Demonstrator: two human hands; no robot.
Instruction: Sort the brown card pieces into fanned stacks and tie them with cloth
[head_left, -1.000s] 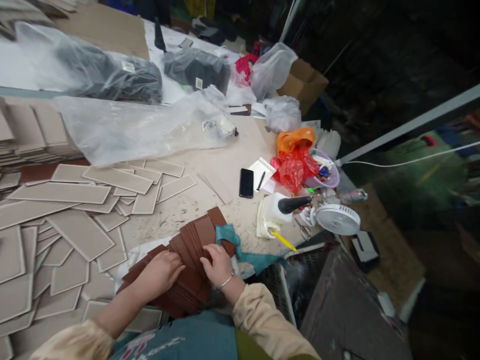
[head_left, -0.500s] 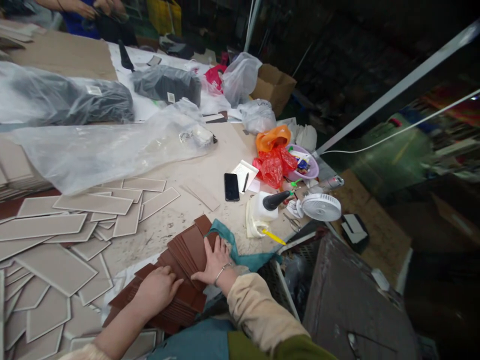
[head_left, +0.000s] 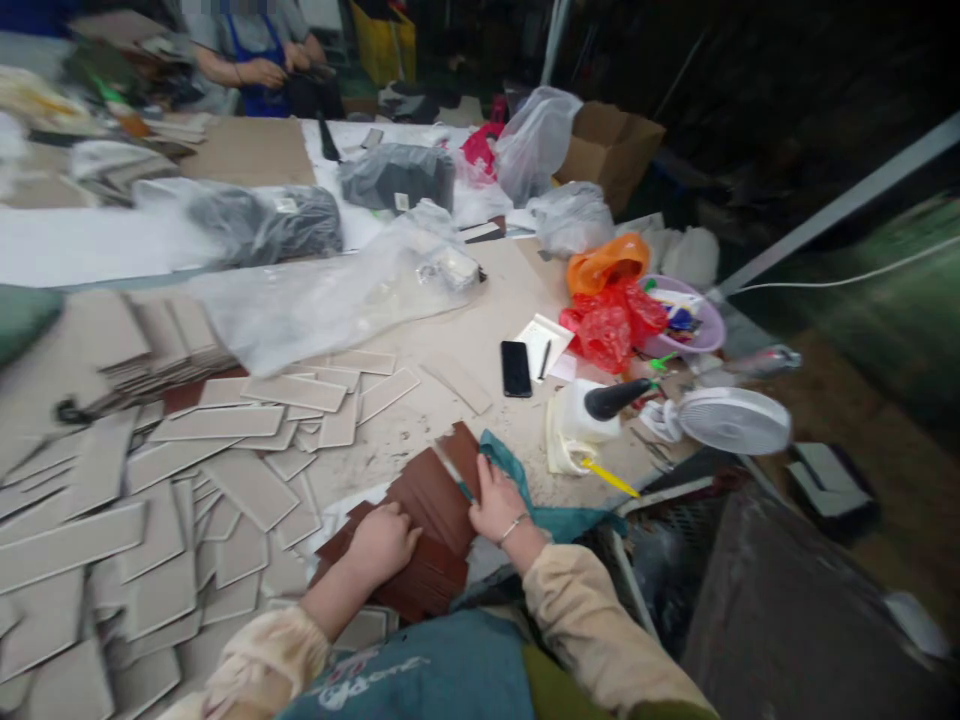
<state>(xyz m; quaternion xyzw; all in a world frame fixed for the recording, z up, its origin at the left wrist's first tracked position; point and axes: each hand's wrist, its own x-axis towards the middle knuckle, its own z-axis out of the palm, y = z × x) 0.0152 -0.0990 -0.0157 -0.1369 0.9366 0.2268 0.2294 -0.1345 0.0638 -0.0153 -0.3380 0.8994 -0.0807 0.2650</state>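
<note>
A fanned stack of thin brown leather-like pieces [head_left: 424,495] lies at the table's near edge, in front of my apron. My left hand [head_left: 384,545] presses on the left part of the stack, its fingers curled over the pieces. At the right end, my right hand [head_left: 499,500] grips the edge of a brown piece [head_left: 466,455], thumb on the near side. A narrow light strip [head_left: 454,468] shows along the pieces beside the right fingers. Teal cloth [head_left: 504,455] lies just behind and right of that hand.
Many beige flat pieces [head_left: 217,422] spread over the left side. Clear plastic wrap [head_left: 322,305] lies behind them. To the right are a phone [head_left: 516,369], a white bottle [head_left: 585,412] with a black nozzle, a small fan [head_left: 733,420] and a purple basin [head_left: 709,330]. Another person [head_left: 259,65] sits across.
The view has swung left, so the scene sits farther right. My right hand's spread fingers have drawn together at the edge of a brown piece. The left hand stays on the stack.
</note>
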